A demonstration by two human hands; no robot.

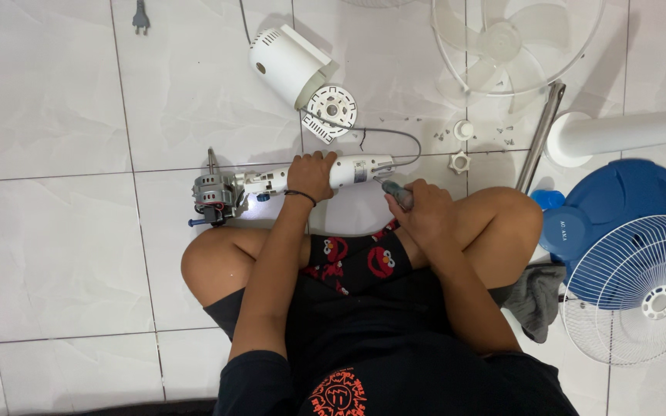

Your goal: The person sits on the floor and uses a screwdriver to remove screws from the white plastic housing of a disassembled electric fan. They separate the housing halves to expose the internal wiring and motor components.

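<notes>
— Two hands are at work here, and we see both low over the tiled floor [55,254], just beyond our crossed legs. Where does the fan neck lie?

— We hold it flat on the floor, running left to right. Our left hand [311,176] is wrapped over the middle of the white fan neck [348,171], fingers [307,159] curled shut around it, with the wrist and its black band on the near side.

— And the other hand?

— Our right hand [424,212] sits just right of and nearer than the neck, fingers closed on the handle of a screwdriver [397,192]. Its tip points up-left and meets the right part of the neck, close beside the left hand.

— What hangs off the left end?

— The bare motor [213,196], grey metal with some red wiring, joined to the neck and resting on the floor left of our left hand.

— And farther off?

— The white motor housing [290,63] lies on its side at the far middle, a round vented cover [331,109] just near it, and a grey cable [395,135] looping from there to the neck's right end. Small screws and two white plastic nuts [462,146] lie scattered to the right. The translucent fan blade [510,42] lies inside a wire guard far right, the blue fan base [618,208] and a second white guard [641,289] near right, and a grey rag [535,296] by our right knee.
</notes>
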